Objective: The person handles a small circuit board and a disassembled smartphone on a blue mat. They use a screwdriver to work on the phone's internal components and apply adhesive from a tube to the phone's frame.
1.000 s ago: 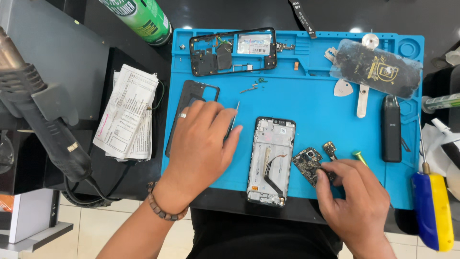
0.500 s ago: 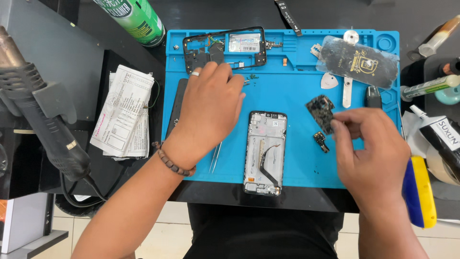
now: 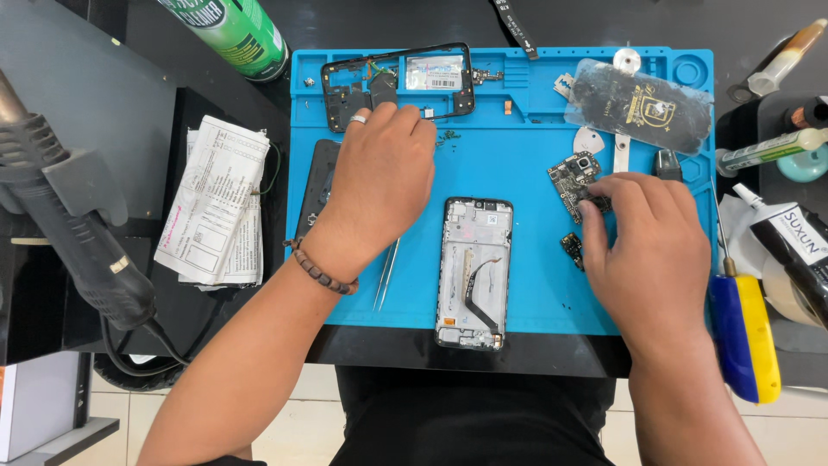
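My left hand (image 3: pixel 379 181), with a ring and a bead bracelet, lies palm down on the blue work mat (image 3: pixel 517 164). Its fingertips are close to a black phone mid-frame (image 3: pixel 397 82), and it partly covers a dark back panel (image 3: pixel 312 185). Nothing shows in its grip. Thin tweezers (image 3: pixel 386 274) lie on the mat by its wrist. My right hand (image 3: pixel 647 250) pinches a small green-black circuit board (image 3: pixel 571 177) at the mat's right side. A smaller board piece (image 3: pixel 571 248) lies just below it. An opened phone chassis (image 3: pixel 473 272) with a black flex cable rests between my hands.
A dark patterned back cover (image 3: pixel 638 103) and a white pick (image 3: pixel 588 141) lie at the mat's top right. A green spray can (image 3: pixel 233 30), folded papers (image 3: pixel 216 203) and a hot-air gun (image 3: pixel 69 224) sit on the left. A yellow-blue screwdriver (image 3: pixel 742 332) and glue tubes (image 3: pixel 768 151) sit on the right.
My right hand has carried the circuit board from beside the chassis up toward the mat's upper right. My left hand has slid up toward the mid-frame, and the tweezers now lie by its wrist.
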